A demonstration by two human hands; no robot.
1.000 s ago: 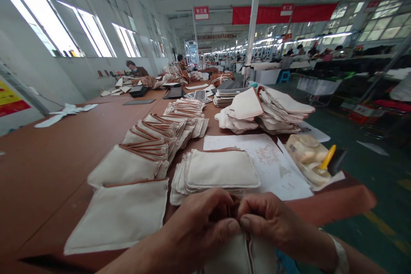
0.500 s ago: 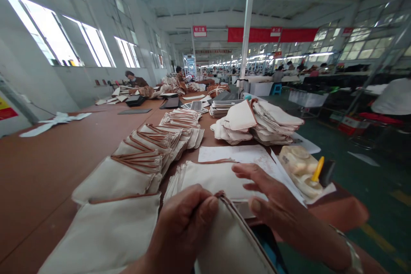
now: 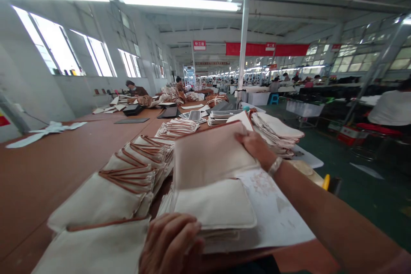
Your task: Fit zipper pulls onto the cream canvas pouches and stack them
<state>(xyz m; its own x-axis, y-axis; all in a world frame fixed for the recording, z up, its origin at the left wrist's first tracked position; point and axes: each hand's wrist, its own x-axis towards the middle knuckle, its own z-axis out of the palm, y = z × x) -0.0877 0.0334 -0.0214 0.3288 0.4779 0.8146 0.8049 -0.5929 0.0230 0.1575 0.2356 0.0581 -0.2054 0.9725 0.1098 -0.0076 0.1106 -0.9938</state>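
Note:
A cream fabric panel with a brown edge (image 3: 208, 154) is held up in front of me, its right side gripped by my right hand (image 3: 255, 145). Beneath it lies a stack of similar cream panels (image 3: 215, 205), partly on white paper (image 3: 272, 207). My left hand (image 3: 173, 242) is at the stack's near left corner, fingers curled, with nothing visibly held in them. To the left, a fanned row of cream panels with brown edges (image 3: 128, 180) runs away along the table, and a single panel (image 3: 96, 248) lies nearest me.
Behind my right hand stands a taller pile of cream pieces (image 3: 278, 130). A yellow-handled tool (image 3: 326, 182) shows beyond my right forearm. Dark flat pieces (image 3: 168, 112) lie farther along the brown table (image 3: 41, 171). A person (image 3: 136, 89) sits at the far left.
The panel that was in my left hand is gone from it. My right hand has moved forward and now holds a panel above the stack. My left hand has lowered, and the view has shifted.

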